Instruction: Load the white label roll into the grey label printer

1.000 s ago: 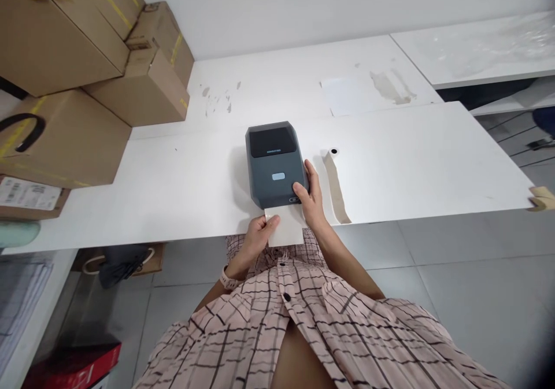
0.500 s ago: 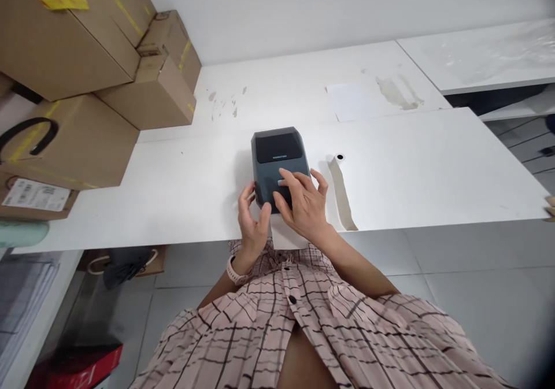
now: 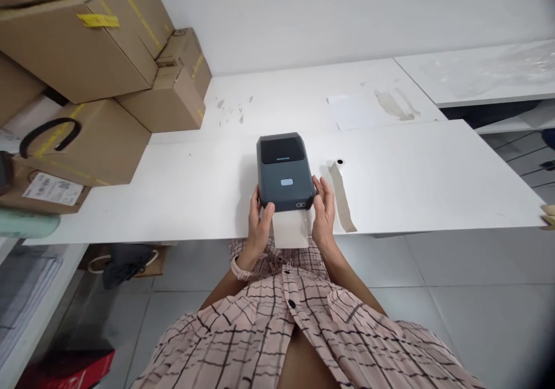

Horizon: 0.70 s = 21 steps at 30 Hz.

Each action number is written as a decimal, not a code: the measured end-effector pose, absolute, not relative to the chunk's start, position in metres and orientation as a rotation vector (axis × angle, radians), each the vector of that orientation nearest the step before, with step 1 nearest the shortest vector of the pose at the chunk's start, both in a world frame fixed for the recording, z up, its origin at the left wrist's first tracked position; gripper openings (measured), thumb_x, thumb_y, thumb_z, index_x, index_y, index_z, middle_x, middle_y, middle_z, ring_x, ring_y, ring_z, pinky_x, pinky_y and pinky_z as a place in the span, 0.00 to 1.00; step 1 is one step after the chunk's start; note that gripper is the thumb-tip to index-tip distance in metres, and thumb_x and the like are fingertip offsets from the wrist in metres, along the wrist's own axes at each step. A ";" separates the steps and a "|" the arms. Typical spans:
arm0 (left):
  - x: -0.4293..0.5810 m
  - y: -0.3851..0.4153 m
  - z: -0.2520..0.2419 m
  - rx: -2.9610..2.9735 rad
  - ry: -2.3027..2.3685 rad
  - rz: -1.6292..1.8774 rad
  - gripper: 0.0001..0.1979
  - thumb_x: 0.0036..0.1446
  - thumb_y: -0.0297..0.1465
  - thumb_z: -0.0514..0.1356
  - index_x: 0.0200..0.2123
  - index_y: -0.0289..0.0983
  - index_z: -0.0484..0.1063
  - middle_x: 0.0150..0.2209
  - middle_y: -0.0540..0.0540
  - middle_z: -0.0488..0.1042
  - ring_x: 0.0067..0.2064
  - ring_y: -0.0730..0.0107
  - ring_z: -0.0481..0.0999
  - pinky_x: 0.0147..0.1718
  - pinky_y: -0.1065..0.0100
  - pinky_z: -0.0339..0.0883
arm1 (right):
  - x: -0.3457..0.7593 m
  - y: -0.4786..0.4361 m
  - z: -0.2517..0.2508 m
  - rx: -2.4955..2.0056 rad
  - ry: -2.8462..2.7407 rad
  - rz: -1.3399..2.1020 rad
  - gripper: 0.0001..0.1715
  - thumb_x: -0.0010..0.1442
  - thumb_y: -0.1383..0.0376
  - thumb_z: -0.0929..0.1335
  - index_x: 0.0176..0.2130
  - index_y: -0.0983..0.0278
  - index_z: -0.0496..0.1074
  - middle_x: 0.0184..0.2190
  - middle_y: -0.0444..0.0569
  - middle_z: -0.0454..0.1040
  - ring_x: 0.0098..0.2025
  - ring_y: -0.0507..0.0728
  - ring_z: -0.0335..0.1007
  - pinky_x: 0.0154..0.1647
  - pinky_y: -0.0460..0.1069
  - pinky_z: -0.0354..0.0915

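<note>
A dark blue-grey label printer [image 3: 284,175] with a black window and a pale button on top stands near the table's front edge. White label paper [image 3: 291,230] comes out of its front and hangs over the edge. My left hand [image 3: 259,221] grips the printer's front left corner, thumb at the front and fingers along the side. At the opposite front corner, my right hand [image 3: 323,211] holds it the same way. To the right lies a small paper roll [image 3: 340,162] with its unrolled strip [image 3: 343,201] reaching the table edge.
Cardboard boxes [image 3: 130,100] with yellow tape are stacked on the left of the white table [image 3: 411,175]. A mint-green cylinder [image 3: 28,224] lies at the left edge. A white sheet [image 3: 347,111] lies farther back. Below the table are a dark bag [image 3: 125,262] and a red box [image 3: 73,369].
My right hand has moved off the printer's top, where its fingers were by the button, to the front right corner. My left hand stays at the left corner. The view has shifted slightly.
</note>
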<state>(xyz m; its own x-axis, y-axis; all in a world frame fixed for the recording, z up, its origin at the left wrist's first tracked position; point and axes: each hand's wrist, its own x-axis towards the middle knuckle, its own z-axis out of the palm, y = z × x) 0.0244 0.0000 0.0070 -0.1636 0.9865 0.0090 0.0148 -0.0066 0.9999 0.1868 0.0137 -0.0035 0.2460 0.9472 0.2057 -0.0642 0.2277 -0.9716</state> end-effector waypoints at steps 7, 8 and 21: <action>0.027 0.005 -0.005 1.202 1.396 1.442 0.35 0.70 0.54 0.48 0.73 0.45 0.54 0.77 0.43 0.52 0.78 0.57 0.49 0.75 0.51 0.48 | 0.191 0.020 -0.002 -1.080 -1.031 0.914 0.28 0.72 0.46 0.61 0.65 0.53 0.66 0.68 0.51 0.69 0.73 0.61 0.61 0.75 0.65 0.55; 0.027 0.005 -0.006 1.207 1.405 1.441 0.35 0.70 0.54 0.47 0.73 0.45 0.54 0.77 0.43 0.51 0.78 0.57 0.47 0.75 0.51 0.46 | 0.191 0.020 0.000 -1.079 -1.017 0.918 0.28 0.71 0.46 0.61 0.64 0.53 0.66 0.68 0.51 0.70 0.72 0.62 0.62 0.75 0.66 0.55; 0.006 0.074 0.049 1.351 1.335 1.600 0.30 0.69 0.53 0.52 0.66 0.45 0.68 0.70 0.44 0.66 0.74 0.55 0.60 0.74 0.53 0.51 | 0.203 0.096 0.066 -0.965 -1.378 0.731 0.42 0.69 0.34 0.53 0.74 0.43 0.47 0.74 0.43 0.59 0.78 0.65 0.48 0.77 0.70 0.49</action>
<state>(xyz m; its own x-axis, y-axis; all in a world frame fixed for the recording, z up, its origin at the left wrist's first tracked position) 0.0059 0.0744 0.0490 -0.2614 0.9178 0.2988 0.1298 -0.2733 0.9531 0.2027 0.0957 0.0665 0.0882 0.8828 0.4614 0.1135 0.4513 -0.8851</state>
